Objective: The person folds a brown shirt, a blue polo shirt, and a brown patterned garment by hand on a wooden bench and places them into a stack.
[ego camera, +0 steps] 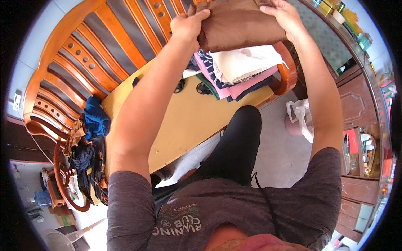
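Note:
A folded brown cloth (241, 26) is held between both hands at the top of the view. My left hand (188, 26) grips its left side, thumb on top. At its right side, my right hand (284, 17) holds the upper edge with the thumb over the fabric. Just below the cloth lies a stack of folded clothes, with a white folded garment (248, 62) on top and pink folded fabric (254, 83) and dark blue pieces beneath. The stack rests at the right end of a wooden bench (185, 125).
Crumpled blue cloth (95, 117) and dark clothes (86, 157) lie at the bench's left end. A slatted wooden backrest (119, 39) runs behind. On the floor at right stands a pink bin (292, 125) with a white plastic bag, near a wooden cabinet (358, 100).

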Demonstrator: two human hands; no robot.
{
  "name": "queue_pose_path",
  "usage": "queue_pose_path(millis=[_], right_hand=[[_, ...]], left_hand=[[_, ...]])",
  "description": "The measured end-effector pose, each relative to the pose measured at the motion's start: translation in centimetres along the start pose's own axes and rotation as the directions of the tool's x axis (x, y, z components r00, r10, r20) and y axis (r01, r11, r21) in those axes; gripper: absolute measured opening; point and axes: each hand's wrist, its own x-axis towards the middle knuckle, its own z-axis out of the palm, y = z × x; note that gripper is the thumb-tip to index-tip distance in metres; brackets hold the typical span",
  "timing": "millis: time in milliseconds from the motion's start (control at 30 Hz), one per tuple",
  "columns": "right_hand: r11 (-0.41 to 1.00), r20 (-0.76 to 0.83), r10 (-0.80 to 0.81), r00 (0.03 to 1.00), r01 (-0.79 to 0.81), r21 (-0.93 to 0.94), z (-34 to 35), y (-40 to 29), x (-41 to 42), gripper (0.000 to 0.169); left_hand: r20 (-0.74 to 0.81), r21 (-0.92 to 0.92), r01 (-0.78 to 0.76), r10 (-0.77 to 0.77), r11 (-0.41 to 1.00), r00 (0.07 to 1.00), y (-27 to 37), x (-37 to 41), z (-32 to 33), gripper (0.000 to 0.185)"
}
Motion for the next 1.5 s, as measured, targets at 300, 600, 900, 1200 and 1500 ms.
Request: queue_pose_path(millis=[300, 600, 900, 1200, 1500], right_hand=[[0.839, -0.181, 0.278, 0.943, -0.330, -0.433, 3.6, 13.8, -0.5, 0.068], [0.587, -0.175, -0.303, 0.937, 0.039, -0.809, 2.6, 6.3, -1.4, 0.047], [0.609, 0.176, -0.540, 0.823, 0.527, -0.593, 6.4, 9.5, -1.0, 0.033], [0.970, 0.354, 0.006, 0.935, 0.081, -0.230, 7.0, 13.1, 1.1, 0.041], [0.903, 0.528, -0.034, 0.848, 0.253, -0.348, 4.3, 21.4, 4.0, 0.047]], left_hand=[[-0.240, 0.106, 0.421, -0.388, 0.901, 0.890, -8.7, 4.2, -1.1, 0.043], [0.242, 0.899, -0.415, 0.625, 0.144, 0.742, -6.0, 2.6, 0.5, 0.041], [0.668, 0.713, -0.697, 0.382, -0.082, 0.638, -8.5, 1.8, 3.0, 0.053], [0.560, 0.817, -0.567, 0.090, 0.103, 0.824, -9.5, 3.8, 3.8, 0.073], [0.436, 0.854, -0.484, 0.245, 0.190, 0.866, -15.5, 2.6, 3.7, 0.099]])
